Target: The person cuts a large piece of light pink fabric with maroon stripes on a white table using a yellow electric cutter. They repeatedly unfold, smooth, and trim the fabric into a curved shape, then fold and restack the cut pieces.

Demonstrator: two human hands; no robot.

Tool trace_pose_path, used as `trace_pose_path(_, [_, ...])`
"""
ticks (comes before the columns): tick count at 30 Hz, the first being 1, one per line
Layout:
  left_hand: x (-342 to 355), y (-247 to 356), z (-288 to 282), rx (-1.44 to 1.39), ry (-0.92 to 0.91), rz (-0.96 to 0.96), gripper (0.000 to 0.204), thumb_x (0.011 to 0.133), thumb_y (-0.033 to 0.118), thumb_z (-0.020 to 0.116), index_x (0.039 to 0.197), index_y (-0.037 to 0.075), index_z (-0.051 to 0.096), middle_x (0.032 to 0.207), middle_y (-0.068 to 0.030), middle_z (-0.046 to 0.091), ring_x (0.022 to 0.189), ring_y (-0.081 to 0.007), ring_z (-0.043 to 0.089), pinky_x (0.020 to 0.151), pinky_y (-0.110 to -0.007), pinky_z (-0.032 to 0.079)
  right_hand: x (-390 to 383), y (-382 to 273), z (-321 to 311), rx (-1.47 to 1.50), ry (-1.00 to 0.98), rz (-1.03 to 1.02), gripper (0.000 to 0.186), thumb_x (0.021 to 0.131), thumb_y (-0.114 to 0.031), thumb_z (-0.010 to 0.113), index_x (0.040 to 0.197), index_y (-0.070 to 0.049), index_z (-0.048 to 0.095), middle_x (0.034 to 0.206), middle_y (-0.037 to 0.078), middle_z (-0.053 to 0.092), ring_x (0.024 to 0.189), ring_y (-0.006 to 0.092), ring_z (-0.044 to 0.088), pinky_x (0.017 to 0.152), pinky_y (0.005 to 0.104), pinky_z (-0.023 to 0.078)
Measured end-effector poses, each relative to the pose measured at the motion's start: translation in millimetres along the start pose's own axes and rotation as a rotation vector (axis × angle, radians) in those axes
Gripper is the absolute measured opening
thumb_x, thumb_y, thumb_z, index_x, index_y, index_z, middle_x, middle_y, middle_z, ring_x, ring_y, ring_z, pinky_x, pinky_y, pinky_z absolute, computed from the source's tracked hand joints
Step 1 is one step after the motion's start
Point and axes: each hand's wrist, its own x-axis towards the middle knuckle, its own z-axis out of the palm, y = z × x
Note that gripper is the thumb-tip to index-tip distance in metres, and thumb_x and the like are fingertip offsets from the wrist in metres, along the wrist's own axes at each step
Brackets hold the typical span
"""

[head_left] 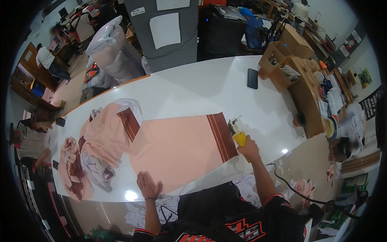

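A flat piece of pale peach fabric [173, 145] with a dark rust striped band [222, 139] along its right end lies on the white table [193, 88]. My left hand [149, 186] rests open on the fabric's lower left part, fingers spread. My right hand [248, 150] grips a yellow electric cutting tool [238, 135] beside the band's right edge. More peach fabric with a similar band [105, 133] lies bunched to the left, with white cloth [96, 169] beneath and a crumpled peach and rust bundle [70, 169] further left.
A black phone [252, 78], cardboard boxes [303, 40] and a cluttered wooden shelf [306, 97] line the right end. A dark cup [60, 122] stands at the left edge. A cord [298, 195] runs off at lower right. Grey cabinet [161, 52], wrapped bales [105, 48] and several people are beyond.
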Motion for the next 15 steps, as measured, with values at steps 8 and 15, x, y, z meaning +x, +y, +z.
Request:
trace_pose_path(8, [3.3,0.9,0.0,0.023,0.071,0.064,0.101,0.086,0.061,0.07,0.157,-0.002,0.037,0.161,-0.032,0.034,0.151,-0.0526,0.027,0.124,-0.064,0.02,61.7,-39.2,-6.4,-0.027,0.021,-0.042,0.06,0.077,-0.032,0.081,0.124,-0.004,0.055,0.112,0.024,0.072,0.107,0.0449,0.072,0.091,0.0524,0.059])
trace_pose_path(15, [5.6,2.1,-2.3,-0.053,0.134,0.087,0.096,0.087,0.061,0.069,0.149,-0.007,0.041,0.155,-0.0353,0.037,0.144,-0.0562,0.033,0.12,-0.066,0.025,121.6,-56.2,-3.0,-0.033,0.066,-0.089,0.063,0.073,-0.037,0.083,0.122,-0.005,0.059,0.112,0.024,0.073,0.107,0.045,0.071,0.091,0.0526,0.059])
